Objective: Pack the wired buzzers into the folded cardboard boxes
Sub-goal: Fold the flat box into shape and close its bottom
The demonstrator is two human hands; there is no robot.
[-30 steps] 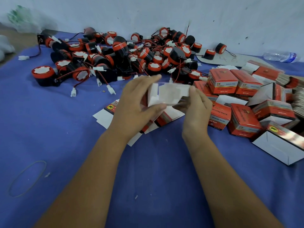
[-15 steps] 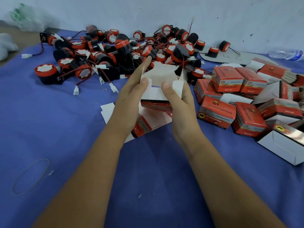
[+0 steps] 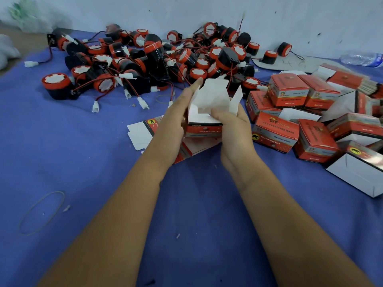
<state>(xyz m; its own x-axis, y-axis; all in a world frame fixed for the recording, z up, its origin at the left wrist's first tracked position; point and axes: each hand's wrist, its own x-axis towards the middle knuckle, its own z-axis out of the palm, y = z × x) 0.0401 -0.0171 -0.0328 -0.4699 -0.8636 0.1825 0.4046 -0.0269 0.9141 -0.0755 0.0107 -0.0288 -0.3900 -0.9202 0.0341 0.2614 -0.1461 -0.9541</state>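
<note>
From the head camera, both hands are working one red cardboard box (image 3: 204,129) near the middle of the blue-covered desk (image 3: 87,154). The left hand (image 3: 176,119) is pressing its long, nearly straight fingers against the box's nine-o'clock side, thumb side toward the person. The right hand (image 3: 232,123) is cupping the three-o'clock side, with its thumb curling over into the open top, so this hand is gripping the box. The white flaps (image 3: 213,94) are standing up and splayed, and the box looks empty inside.

The pile of wired buzzers (image 3: 157,59) is lying at twelve o'clock from the box, spreading toward ten, well apart from both hands. One buzzer (image 3: 56,84) is sitting alone at the pile's nine-o'clock edge. Closed boxes (image 3: 290,90) are stacking up at two to three o'clock, and flat unfolded cartons (image 3: 143,131) are lying under the left wrist at about eight o'clock.

The box is probably very light and thin-walled, so it is likely to buckle if squeezed; holding it by opposite side walls, low near the red printed band, seems safest. The flaps are floppy and will bend at their creases. A buzzer looks like a rigid plastic drum, heavier than the box, best taken round its black body. Its red and black leads with the white plug (image 3: 95,106) are limp and tangling with neighbours, so they may drag others along.
</note>
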